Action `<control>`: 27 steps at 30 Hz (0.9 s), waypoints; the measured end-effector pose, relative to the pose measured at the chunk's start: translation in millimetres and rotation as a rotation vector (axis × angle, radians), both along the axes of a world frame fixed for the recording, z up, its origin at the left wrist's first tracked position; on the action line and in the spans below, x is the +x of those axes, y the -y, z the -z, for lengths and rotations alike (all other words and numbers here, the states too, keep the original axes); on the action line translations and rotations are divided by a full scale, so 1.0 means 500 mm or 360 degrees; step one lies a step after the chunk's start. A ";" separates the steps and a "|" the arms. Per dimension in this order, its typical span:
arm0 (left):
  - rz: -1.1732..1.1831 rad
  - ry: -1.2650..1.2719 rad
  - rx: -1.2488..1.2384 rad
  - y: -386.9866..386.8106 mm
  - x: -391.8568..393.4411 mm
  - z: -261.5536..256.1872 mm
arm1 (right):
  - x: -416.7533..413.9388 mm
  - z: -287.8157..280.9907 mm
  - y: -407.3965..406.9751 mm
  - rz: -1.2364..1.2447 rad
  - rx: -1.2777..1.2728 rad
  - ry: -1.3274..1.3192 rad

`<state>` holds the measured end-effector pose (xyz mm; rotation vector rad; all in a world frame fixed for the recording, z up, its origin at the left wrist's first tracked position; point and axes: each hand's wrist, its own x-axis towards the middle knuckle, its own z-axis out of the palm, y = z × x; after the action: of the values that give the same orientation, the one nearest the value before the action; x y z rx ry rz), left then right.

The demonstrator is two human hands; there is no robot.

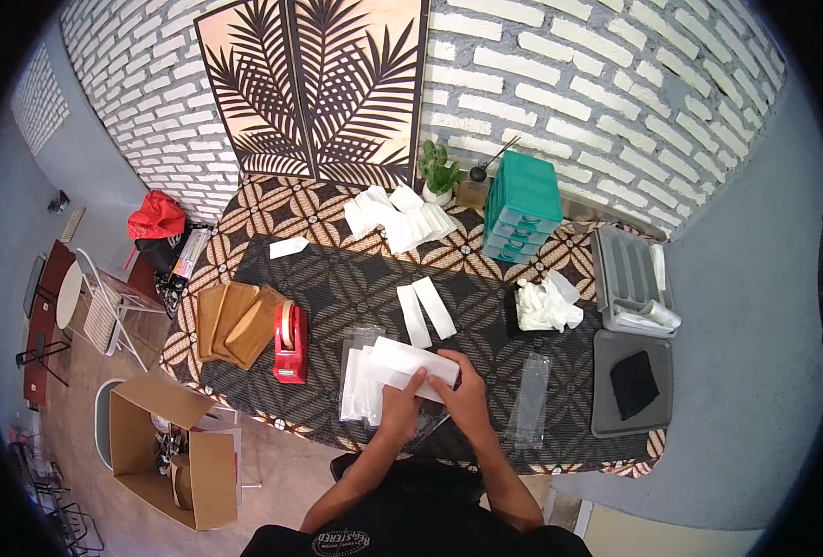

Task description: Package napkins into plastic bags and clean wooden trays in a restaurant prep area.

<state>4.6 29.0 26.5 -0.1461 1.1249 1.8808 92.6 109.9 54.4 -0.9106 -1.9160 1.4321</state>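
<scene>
Both hands hold one folded white paper napkin (pixel 401 361) above the table's near side. My left hand (pixel 402 407) grips its lower edge with the thumb on top, while my right hand (pixel 466 390) has its right end. Under and left of it lie several white folded napkins (pixel 361 390) on clear plastic sleeves (pixel 366 335). Two narrow white folded strips (pixel 413 317) rest just beyond the hands. To the right of my right hand, a clear plastic sleeve (pixel 531 400) lies flat on the dark cloth.
A red tape dispenser (pixel 291 348) and wooden trays (pixel 223 320) stand left. Behind are a white napkin pile (pixel 401 217) and green drawers (pixel 523 202). Crumpled white material (pixel 547 303), a grey cutlery organizer (pixel 627 264) and a grey tray (pixel 603 390) with black cloth sit right. A cardboard box (pixel 150 432) stands lower left.
</scene>
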 end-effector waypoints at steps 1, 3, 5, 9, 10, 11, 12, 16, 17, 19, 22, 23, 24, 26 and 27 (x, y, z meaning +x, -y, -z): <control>-0.0004 0.0021 -0.0013 0.001 0.000 -0.003 | 0.000 0.000 -0.001 -0.0001 -0.0002 0.0000; -0.0037 -0.0022 -0.0025 -0.001 -0.002 0.018 | 0.003 0.002 -0.003 -0.0060 -0.0114 0.0047; -0.0069 -0.0065 -0.0036 0.004 -0.004 0.035 | 0.004 0.018 -0.005 -0.0064 -0.0144 0.0042; -0.0016 -0.0216 -0.0166 0.005 -0.010 0.025 | 0.012 0.029 -0.008 -0.0067 -0.0062 0.0076; -0.0007 -0.0286 -0.0188 0.006 -0.010 0.022 | 0.014 0.033 -0.009 -0.0066 -0.0064 0.0076; -0.0006 -0.0286 -0.0189 0.006 -0.012 0.024 | 0.015 0.041 -0.011 -0.0084 -0.0073 0.0082; 0.0031 -0.0334 -0.0207 0.008 -0.014 0.027 | 0.016 0.047 -0.012 -0.0101 -0.0083 0.0089; 0.0185 -0.0187 -0.0188 0.016 -0.027 0.044 | 0.017 0.052 -0.011 -0.0090 -0.0393 0.0047; 0.0183 -0.0187 -0.0189 0.016 -0.027 0.049 | 0.015 0.048 -0.007 -0.0037 -0.0458 0.0047; 0.0166 0.0010 -0.0008 0.013 -0.024 0.056 | 0.010 0.046 -0.001 0.0018 -0.0522 0.0048; 0.0156 0.0010 0.0037 0.014 -0.019 0.063 | 0.002 0.050 0.008 0.0183 0.0070 0.0075; 0.0155 0.0010 0.0036 0.014 -0.017 0.065 | 0.000 0.050 0.009 0.0182 0.0264 0.0070; 0.0126 0.0033 0.0047 0.011 -0.015 0.056 | 0.000 0.050 0.010 0.0181 0.0458 0.0066; 0.0097 0.0057 0.0056 0.011 -0.012 0.038 | 0.003 0.042 0.014 0.0127 0.0590 0.0103; -0.0013 0.0155 0.0147 0.010 -0.011 0.009 | 0.005 0.039 0.013 0.0075 0.0726 0.0140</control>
<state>-0.6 24.1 21.9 -0.1884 0.9716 1.9082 95.1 103.3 35.1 -0.7997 -2.1459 0.8802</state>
